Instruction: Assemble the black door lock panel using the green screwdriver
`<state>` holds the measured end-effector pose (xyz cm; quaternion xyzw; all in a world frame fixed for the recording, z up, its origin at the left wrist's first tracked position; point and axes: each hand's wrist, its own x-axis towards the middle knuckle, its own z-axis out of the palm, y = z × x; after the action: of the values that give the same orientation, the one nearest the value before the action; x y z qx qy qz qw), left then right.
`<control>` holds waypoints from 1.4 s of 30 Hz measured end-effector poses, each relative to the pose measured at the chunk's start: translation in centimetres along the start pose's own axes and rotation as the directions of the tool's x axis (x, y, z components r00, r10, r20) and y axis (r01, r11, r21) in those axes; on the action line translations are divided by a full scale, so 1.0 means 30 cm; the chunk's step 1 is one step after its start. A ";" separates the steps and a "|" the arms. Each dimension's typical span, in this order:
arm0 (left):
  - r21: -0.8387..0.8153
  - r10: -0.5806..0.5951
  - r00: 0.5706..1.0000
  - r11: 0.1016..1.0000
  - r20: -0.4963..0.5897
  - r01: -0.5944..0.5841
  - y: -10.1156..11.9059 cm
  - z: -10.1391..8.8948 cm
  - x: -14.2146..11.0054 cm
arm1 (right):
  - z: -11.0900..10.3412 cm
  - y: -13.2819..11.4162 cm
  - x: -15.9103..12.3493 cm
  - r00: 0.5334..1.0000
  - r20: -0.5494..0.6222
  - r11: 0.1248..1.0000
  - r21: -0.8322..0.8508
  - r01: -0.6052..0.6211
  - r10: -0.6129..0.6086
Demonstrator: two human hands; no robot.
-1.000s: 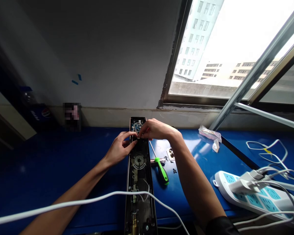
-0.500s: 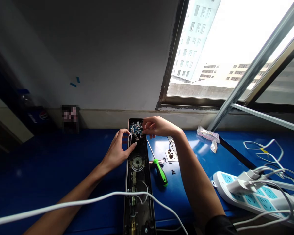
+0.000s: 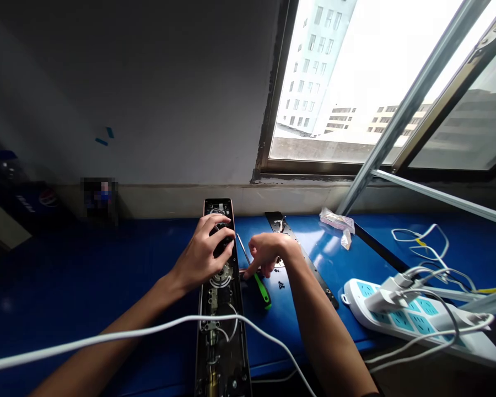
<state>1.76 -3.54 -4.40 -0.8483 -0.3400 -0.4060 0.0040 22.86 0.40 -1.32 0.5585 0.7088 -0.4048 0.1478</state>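
a: where does the work sit?

b: the open door-lock panel [image 3: 218, 207] lies flat on the blue worktop [image 3: 107, 253], running away from the person toward the wall. wires and brass parts show along its lower half.

a: and the left hand [image 3: 202, 256]?

b: curled over the panel's upper end, fingers close together on a dark piece there. i can't tell whether it's clamped or only pressing. a steady palm looks like the best way to stop the panel rocking.

a: the right hand [image 3: 267, 253]?

b: just beside the panel, fingers bunched, tips down near the green-handled screwdriver [image 3: 263, 289]. i can't tell whether they're pinching something small.

a: how should it work there?

b: low and slow, i'd say. the small black screws [image 3: 281, 285] lie loose just past that hand and look easy to flick away.

a: and the room?

b: tight on the right, where the screwdriver shares a narrow strip between the panel and a long black metal plate [image 3: 320, 278]. the worktop left of the panel is far more open. further right sits a power strip [image 3: 409, 322], and a white cable [image 3: 149, 328] sags across the forearms, so it could snag a quick move.
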 end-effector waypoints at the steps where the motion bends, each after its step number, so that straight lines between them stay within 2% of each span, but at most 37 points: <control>1: -0.001 0.001 1.000 1.000 -0.002 -0.001 0.002 0.000 0.002 | 0.019 -0.004 0.000 1.000 0.009 1.000 -0.013 -0.004 0.005; 4: -0.001 -0.002 1.000 1.000 -0.016 0.002 0.002 -0.005 0.010 | 0.042 -0.006 -0.002 1.000 -0.010 0.998 -0.057 0.018 -0.019; 8: 0.003 -0.017 0.999 1.000 -0.037 0.017 -0.011 -0.024 0.037 | -0.016 0.008 -0.038 0.980 -0.168 0.983 -0.165 0.080 -0.108; 12: 0.000 -0.057 0.995 0.998 -0.082 0.057 -0.026 -0.070 0.081 | -0.126 0.011 -0.134 0.900 -0.400 0.967 -0.243 0.081 -0.176; 16: -0.025 -0.069 0.993 0.997 -0.101 0.067 -0.026 -0.113 0.129 | -0.219 -0.020 -0.253 0.832 -0.522 0.970 -0.232 0.072 -0.187; 19: -0.036 -0.045 0.992 0.999 -0.118 0.041 -0.024 -0.129 0.162 | -0.260 -0.041 -0.303 0.782 -0.603 0.987 -0.124 0.102 -0.157; 22: -0.051 -0.036 0.989 0.998 -0.141 0.029 -0.027 -0.135 0.187 | -0.281 -0.044 -0.299 0.700 -0.673 0.969 -0.112 0.222 -0.238; 26: -0.058 -0.048 0.988 0.998 -0.148 0.040 -0.043 -0.136 0.197 | -0.275 -0.031 -0.258 0.505 -0.793 0.896 -0.109 0.431 -0.340; 28: -0.060 -0.047 0.990 0.997 -0.131 0.039 -0.052 -0.135 0.194 | -0.252 -0.026 -0.252 0.456 -0.819 0.869 -0.100 0.485 -0.349; 29: -0.062 -0.047 0.992 0.997 -0.118 0.040 -0.055 -0.134 0.193 | -0.236 -0.025 -0.256 0.456 -0.821 0.868 -0.090 0.488 -0.342; 32: -0.078 -0.045 0.995 0.996 -0.088 0.038 -0.056 -0.131 0.191 | -0.185 -0.022 -0.293 0.498 -0.812 0.894 -0.062 0.443 -0.303; 35: -0.093 -0.025 0.998 0.996 -0.062 0.019 -0.044 -0.126 0.191 | -0.147 -0.021 -0.347 0.529 -0.789 0.914 -0.099 0.393 -0.313; 39: -0.103 -0.004 0.999 0.995 0.034 0.007 -0.023 -0.112 0.186 | -0.135 -0.019 -0.393 0.637 -0.694 0.935 -0.165 0.314 -0.336; 42: -0.107 0.018 0.989 0.994 0.149 -0.002 -0.012 -0.090 0.177 | -0.148 -0.012 -0.392 0.704 -0.627 0.939 -0.160 0.303 -0.334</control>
<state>2.04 -0.98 1.01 -0.8770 -0.3131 -0.3587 -0.0648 27.53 -4.25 9.39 0.5289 0.8104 -0.1910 -0.1645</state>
